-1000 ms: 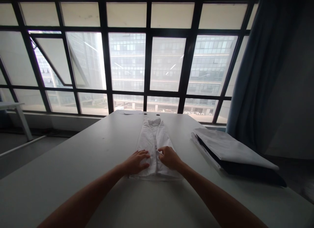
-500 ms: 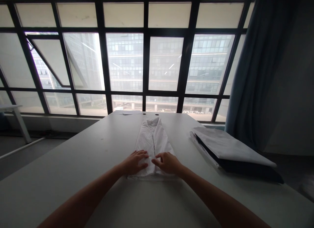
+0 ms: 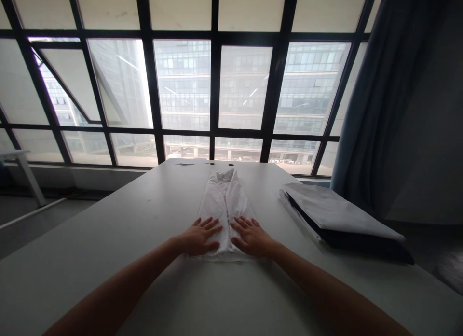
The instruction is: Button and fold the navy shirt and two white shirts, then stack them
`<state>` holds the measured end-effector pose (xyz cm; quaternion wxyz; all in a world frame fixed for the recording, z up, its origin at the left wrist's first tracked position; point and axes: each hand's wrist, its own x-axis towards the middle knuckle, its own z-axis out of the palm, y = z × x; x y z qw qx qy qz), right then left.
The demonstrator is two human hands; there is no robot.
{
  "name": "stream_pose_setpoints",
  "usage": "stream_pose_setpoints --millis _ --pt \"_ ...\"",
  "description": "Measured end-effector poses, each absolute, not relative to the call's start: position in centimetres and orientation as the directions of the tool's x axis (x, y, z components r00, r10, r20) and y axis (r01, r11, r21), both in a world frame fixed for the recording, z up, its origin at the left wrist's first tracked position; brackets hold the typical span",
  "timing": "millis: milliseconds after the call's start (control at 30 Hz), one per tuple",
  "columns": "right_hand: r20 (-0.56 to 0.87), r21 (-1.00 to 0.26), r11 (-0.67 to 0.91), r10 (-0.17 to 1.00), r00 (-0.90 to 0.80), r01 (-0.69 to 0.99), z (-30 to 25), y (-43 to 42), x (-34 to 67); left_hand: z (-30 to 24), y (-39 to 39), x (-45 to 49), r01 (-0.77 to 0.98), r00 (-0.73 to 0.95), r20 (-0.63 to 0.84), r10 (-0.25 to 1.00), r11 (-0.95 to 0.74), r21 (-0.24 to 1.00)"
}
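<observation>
A white shirt (image 3: 224, 196) lies flat on the white table (image 3: 144, 230), its collar at the far end and its sides folded inward, so that a seam runs down the middle. My left hand (image 3: 202, 237) rests flat on the near left part of the shirt, fingers spread. On the near right part lies my right hand (image 3: 251, 237), also flat with the fingers stretched out. Both thumbs point in toward the middle seam. The palms hide some of the shirt's near corners.
To the right on the table is a stack of folded white and dark cloth (image 3: 343, 220). Several sheets of paper (image 3: 188, 161) lie at the far edge. Beyond stand large windows (image 3: 184, 85) and a blue curtain (image 3: 365, 114). Another white table (image 3: 25, 172) is at far left.
My right hand has gone from fingers bent near the middle seam to lying flat and spread, slightly to the right. The left hand stays flat. The view has tilted slightly downward.
</observation>
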<state>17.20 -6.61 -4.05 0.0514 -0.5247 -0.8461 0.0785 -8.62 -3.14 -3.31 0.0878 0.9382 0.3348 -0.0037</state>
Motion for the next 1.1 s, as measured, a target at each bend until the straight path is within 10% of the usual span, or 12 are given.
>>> stream_pose_setpoints --millis 367,867,1100 --pt "0.178 -0.499 0.579 0.797 -0.577 0.645 -0.6 -9.5 15.8 -3.0 -5.4 -6.9 0.446 0.821 0.262 0.507 -0.857 0.259" --pt "0.048 -0.263 0.468 0.88 -0.473 0.844 -5.1 8.1 20.4 -2.5 -9.5 -8.1 0.391 0.901 0.082 0.427 -0.877 0.279" --pt "0.067 -0.246 0.349 0.937 -0.344 0.904 -6.6 17.3 22.6 -7.1 -6.2 -8.5 0.327 0.931 0.143 0.336 -0.941 0.084"
